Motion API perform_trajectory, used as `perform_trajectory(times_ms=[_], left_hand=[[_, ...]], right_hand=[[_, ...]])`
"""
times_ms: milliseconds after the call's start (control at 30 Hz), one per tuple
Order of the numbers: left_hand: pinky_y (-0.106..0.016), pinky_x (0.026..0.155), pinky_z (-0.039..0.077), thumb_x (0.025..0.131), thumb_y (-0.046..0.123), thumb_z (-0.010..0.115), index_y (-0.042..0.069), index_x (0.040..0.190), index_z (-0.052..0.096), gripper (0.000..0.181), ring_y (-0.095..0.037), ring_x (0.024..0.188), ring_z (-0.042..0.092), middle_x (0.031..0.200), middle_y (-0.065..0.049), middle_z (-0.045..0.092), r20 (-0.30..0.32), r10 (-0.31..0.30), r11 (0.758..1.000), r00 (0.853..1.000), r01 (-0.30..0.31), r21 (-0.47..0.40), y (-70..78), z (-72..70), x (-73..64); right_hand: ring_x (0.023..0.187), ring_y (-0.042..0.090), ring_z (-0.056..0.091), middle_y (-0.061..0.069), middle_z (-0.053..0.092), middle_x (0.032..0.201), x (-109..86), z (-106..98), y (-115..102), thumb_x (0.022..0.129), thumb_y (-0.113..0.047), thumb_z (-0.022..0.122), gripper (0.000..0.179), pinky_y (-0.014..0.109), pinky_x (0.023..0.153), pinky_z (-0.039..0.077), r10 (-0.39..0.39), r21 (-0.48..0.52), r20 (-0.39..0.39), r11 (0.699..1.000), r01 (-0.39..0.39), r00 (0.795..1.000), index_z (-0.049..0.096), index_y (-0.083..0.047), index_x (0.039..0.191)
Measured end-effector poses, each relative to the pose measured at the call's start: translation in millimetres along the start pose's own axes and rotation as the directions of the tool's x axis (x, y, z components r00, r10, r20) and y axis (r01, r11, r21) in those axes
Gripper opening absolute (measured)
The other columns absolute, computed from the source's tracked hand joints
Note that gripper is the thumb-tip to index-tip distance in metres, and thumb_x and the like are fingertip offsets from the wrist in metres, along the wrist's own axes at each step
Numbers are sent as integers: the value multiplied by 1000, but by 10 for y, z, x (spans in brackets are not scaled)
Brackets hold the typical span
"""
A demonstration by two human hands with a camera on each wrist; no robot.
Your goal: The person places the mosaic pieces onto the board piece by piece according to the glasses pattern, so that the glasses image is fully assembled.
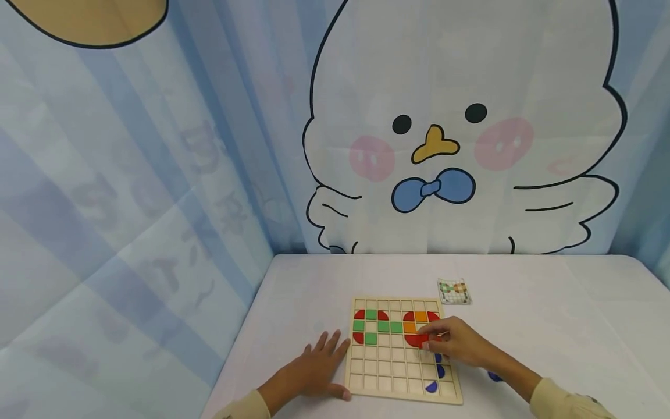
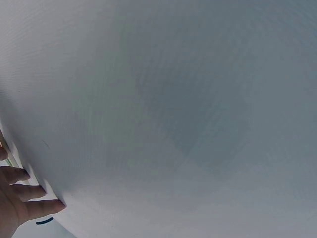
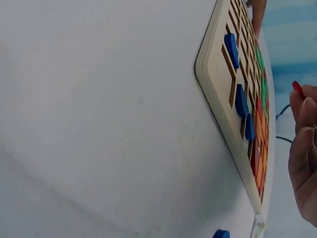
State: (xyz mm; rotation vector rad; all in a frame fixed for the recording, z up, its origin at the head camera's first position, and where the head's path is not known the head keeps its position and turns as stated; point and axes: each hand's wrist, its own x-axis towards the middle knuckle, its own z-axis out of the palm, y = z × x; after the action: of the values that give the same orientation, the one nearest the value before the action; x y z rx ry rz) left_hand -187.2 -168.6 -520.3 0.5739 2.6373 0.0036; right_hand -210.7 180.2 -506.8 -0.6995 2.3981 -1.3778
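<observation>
A wooden grid board (image 1: 392,369) lies on the table with red, green, orange and blue pieces in its squares. My left hand (image 1: 321,365) rests on the table with fingers spread, its index fingertip and thumb at the board's left edge. Only part of that left hand (image 2: 20,201) shows in the left wrist view. Over the board's right side, my right hand (image 1: 460,342) pinches a small red piece (image 3: 298,89) between thumb and fingertips. Below it a red rounded shape (image 1: 413,341) shows on the grid, beside an orange square (image 1: 410,327).
Blue rounded pieces (image 1: 431,386) sit on the board's lower right. Another blue piece (image 1: 494,376) lies on the table, partly behind my right forearm. A small pattern card (image 1: 454,293) is behind the board. A printed curtain (image 1: 429,221) hangs at the table's far edge.
</observation>
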Motion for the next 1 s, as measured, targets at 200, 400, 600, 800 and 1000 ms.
perform_trajectory(times_ms=[200,400,600,800,1000], left_hand=[[-63,111,36,74,83,59,30,161,23,109,-38,154,21,169,-5,17,-7,10,1000,1000,-10,10,8,-13,-18],[-63,112,36,74,82,60,30,161,23,108,-38,154,21,169,-5,17,-6,12,1000,1000,-12,1,13,-19,-30],[-63,112,36,74,83,60,30,161,23,108,-37,154,21,169,-4,17,-3,4,1000,1000,-4,-2,5,-15,-20],[-63,112,36,74,82,61,30,161,23,108,-37,154,21,169,-5,17,-3,8,1000,1000,-8,-1,9,-24,-22],[-63,112,36,74,83,60,30,161,23,108,-37,154,21,169,-5,17,-3,12,1000,1000,-12,2,3,-16,-19]], right_hand=[[56,8,55,5,62,88,149,118,-53,91,-12,72,28,22,52,50,-13,37,5,999,13,1000,70,2,115],[54,5,53,4,65,85,293,234,-80,90,-8,72,23,21,49,47,-42,20,-1,999,42,999,71,1,111],[59,5,55,1,65,85,435,331,-97,89,-13,75,22,21,50,47,-30,-32,-45,999,28,999,72,-3,108],[65,5,55,1,68,82,536,424,-71,87,-12,76,19,22,54,45,-44,-59,-71,997,40,996,73,-4,104],[64,5,54,-5,65,79,611,533,-53,87,-15,78,15,22,57,45,-14,-116,-85,993,4,996,74,-9,101]])
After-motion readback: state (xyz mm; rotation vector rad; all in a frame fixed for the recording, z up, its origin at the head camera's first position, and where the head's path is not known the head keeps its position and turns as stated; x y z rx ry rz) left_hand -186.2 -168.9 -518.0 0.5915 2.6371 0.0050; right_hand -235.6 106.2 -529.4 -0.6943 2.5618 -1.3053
